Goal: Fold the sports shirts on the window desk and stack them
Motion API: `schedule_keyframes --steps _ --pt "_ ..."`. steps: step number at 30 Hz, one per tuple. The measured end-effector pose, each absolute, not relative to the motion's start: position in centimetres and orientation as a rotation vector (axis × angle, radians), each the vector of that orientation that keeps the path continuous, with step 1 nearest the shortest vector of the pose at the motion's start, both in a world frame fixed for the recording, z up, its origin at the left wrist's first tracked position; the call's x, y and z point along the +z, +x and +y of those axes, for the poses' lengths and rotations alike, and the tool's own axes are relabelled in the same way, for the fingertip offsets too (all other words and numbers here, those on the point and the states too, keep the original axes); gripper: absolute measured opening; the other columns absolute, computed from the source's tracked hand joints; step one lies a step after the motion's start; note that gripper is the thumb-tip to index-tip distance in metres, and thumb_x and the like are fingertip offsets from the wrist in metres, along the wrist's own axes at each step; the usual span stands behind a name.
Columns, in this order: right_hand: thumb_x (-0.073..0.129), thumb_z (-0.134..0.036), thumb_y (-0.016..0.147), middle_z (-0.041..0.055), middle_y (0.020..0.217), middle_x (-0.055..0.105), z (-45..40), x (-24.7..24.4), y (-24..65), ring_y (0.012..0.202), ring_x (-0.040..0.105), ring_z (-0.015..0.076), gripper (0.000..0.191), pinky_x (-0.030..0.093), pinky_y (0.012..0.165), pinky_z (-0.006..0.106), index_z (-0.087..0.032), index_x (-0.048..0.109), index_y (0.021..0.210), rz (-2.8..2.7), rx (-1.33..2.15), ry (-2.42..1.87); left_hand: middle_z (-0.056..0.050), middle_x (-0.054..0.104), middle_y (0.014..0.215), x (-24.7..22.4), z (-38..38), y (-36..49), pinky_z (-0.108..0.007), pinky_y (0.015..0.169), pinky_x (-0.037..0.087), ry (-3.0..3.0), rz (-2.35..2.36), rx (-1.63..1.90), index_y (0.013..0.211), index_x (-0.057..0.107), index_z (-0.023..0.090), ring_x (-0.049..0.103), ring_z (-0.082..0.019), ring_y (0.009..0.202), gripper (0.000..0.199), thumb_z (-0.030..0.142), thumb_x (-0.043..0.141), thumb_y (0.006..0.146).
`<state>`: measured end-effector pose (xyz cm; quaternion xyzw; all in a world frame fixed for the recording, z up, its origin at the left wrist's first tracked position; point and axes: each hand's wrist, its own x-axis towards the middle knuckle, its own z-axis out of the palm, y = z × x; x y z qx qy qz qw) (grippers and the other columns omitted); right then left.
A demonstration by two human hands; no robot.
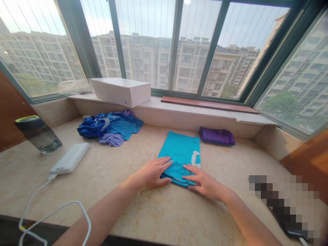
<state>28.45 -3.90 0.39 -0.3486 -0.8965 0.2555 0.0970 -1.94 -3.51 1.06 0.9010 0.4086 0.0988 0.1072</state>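
Note:
A turquoise cloth (176, 147) with a white print near its right edge lies folded into a long strip on the stone-look counter. My left hand (156, 171) rests on its near left edge, fingers stretched out over the fabric. Opposite it, my right hand (201, 181) presses on the near right corner with its fingers spread. The near end of the cloth is folded over, and layered edges show between the two hands. Neither hand grips the fabric.
A crumpled pile of blue and lilac clothes (112, 126) lies back left; a folded purple cloth (217, 136) lies back right. At left are a water bottle (41, 135) and a white power bank (70, 159) with a cable. A white box (120, 92) sits on the sill.

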Motion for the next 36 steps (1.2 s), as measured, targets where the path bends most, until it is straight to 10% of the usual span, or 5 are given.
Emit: schedule_keyframes --steps 13,21,25,30,36 --pt "0.046 -0.028 0.101 0.008 0.11 0.075 -3.1 -0.9 28.0 0.101 0.071 0.0252 0.028 0.056 0.089 0.038 -0.024 0.068 0.117 -2.189 0.374 -1.054 -0.01 0.062 0.14 0.2 -3.0 -1.4 -0.04 0.105 0.05 2.62 1.35 0.501 0.142 0.053 0.022 0.061 -0.027 0.126 0.058 0.004 0.051 0.087" --pt "0.057 -0.045 0.095 0.0015 0.07 0.068 -5.2 2.0 28.4 0.056 0.059 0.0155 0.028 0.049 0.054 0.026 -0.021 0.07 0.097 -1.778 0.558 -1.117 -0.006 0.073 0.102 3.3 -5.0 -1.7 -0.028 0.082 0.052 2.406 1.022 0.927 0.127 0.059 0.02 0.069 -0.019 0.089 0.032 0.029 0.046 0.099" --pt "0.062 -0.06 0.089 0.0016 0.078 0.069 -4.4 2.6 28.2 0.058 0.059 0.015 0.06 0.046 0.05 0.024 -0.02 0.054 0.133 -1.546 1.05 -1.178 0.0 0.069 0.079 2.6 -4.6 -0.7 -0.027 0.069 0.05 2.029 1.349 0.996 0.13 0.057 0.02 0.064 -0.017 0.069 0.038 0.039 0.046 0.098" --pt "0.08 -0.055 0.075 0.0115 0.116 0.07 -2.8 0.6 28.4 0.089 0.07 0.0223 0.092 0.058 0.074 0.033 -0.024 0.037 0.151 -1.493 1.382 -1.241 -0.008 0.073 0.108 0.3 -2.8 -0.9 -0.037 0.09 0.052 1.721 1.607 0.952 0.13 0.058 0.02 0.068 -0.026 0.103 0.043 0.035 0.055 0.09" --pt "0.069 -0.044 0.08 0.0036 0.099 0.07 -2.1 -1.4 27.1 0.06 0.061 0.0128 0.063 0.046 0.049 0.023 -0.024 0.054 0.138 -1.458 1.206 -1.272 -0.009 0.072 0.107 -1.0 -1.6 -1.9 -0.039 0.094 0.053 1.719 1.634 0.993 0.138 0.053 0.02 0.068 -0.027 0.108 0.055 0.035 0.062 0.085"
